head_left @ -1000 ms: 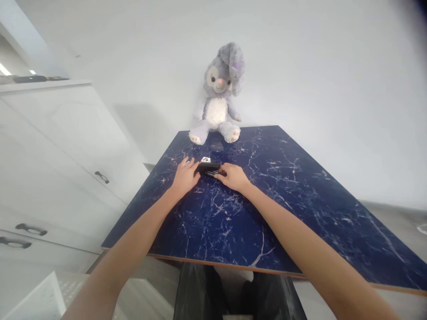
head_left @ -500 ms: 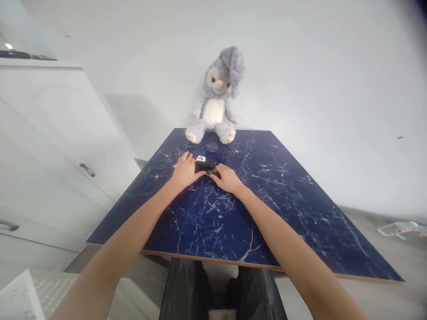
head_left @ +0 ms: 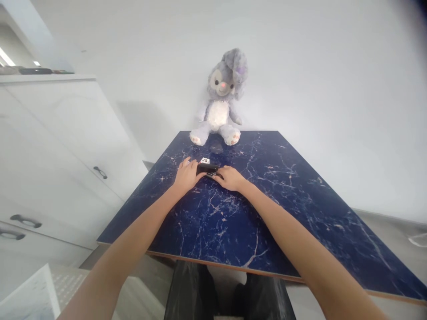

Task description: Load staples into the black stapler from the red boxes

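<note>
On the blue marbled table [head_left: 213, 222], a small black case-like object [head_left: 207, 168] lies between my two hands, with thin shiny bits along its near side. Its exact kind is too small to make out. My left hand [head_left: 187, 177] grips the left end, thumb at the near edge and fingers reaching over the far side. At the right end, the bent fingers of my right hand [head_left: 231, 178] pinch the object's near corner. Just behind it is a small white card [head_left: 204, 160] with a dark print, partly covered.
A grey plush rabbit [head_left: 220, 102] sits at the table's far edge against the wall. White cabinets [head_left: 66, 146] with dark handles stand on the left. A white perforated container [head_left: 50, 289] is at the lower left, below table height.
The view has shifted slightly, so the scene sits a little further right. Both hands stay at the black object, and its dark upper part shows a bit more.
</note>
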Tool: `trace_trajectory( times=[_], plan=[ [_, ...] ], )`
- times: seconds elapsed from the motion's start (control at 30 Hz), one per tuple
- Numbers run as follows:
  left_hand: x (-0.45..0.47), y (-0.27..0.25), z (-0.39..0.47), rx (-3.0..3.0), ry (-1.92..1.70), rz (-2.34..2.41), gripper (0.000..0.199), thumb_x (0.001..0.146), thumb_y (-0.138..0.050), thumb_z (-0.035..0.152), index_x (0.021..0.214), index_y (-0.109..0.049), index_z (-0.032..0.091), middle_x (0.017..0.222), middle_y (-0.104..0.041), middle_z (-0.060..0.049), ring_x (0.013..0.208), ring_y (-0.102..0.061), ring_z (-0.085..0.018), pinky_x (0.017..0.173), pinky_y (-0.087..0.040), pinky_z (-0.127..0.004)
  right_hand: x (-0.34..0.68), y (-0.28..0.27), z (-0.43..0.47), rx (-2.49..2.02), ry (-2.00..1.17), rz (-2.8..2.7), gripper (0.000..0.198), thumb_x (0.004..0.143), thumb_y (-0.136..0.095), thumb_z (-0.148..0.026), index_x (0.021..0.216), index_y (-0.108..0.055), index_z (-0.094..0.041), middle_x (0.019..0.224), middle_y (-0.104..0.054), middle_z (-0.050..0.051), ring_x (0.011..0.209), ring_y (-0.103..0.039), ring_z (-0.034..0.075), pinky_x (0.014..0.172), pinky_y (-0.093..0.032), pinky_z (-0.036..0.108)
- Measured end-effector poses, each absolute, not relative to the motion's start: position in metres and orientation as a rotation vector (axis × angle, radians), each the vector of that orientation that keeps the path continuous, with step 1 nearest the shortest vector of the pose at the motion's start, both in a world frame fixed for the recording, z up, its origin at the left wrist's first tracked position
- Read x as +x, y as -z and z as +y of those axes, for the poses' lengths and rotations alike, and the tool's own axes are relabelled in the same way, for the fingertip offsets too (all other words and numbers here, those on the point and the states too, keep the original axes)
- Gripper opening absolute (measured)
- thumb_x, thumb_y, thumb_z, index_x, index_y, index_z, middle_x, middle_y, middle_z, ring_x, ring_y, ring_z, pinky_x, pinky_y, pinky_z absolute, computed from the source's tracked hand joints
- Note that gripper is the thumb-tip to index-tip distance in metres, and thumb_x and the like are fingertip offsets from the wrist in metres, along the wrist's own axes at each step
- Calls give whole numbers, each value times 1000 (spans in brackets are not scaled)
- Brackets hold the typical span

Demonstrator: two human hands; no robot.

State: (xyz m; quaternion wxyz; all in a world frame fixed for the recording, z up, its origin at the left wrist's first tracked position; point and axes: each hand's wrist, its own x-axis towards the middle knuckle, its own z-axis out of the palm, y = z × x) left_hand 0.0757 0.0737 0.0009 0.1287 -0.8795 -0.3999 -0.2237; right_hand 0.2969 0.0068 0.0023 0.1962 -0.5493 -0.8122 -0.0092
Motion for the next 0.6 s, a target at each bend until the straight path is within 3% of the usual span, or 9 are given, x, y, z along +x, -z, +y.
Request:
trace_trajectory(
  times=[0.3,0.6],
  plan=[
    [74,-4,69,-2544,581,-1202,60,97,-46,54,142,-50,15,139,-59,-16,140,-38,-36,111,-33,-52,300,4,8,-1498,-29,-2254,31,99,-51,-39,83,-65,-18,83,-70,8,78,-59,21,73,-39,31],
    [76,-6,65,-2529,640,-1201,59,95,-50,54,137,-54,14,132,-63,-19,134,-43,-38,108,-36,-52,313,1,-17,-1538,7,-2243,33,101,-47,-39,82,-62,-18,84,-69,7,78,-57,18,75,-38,29]
  ],
)
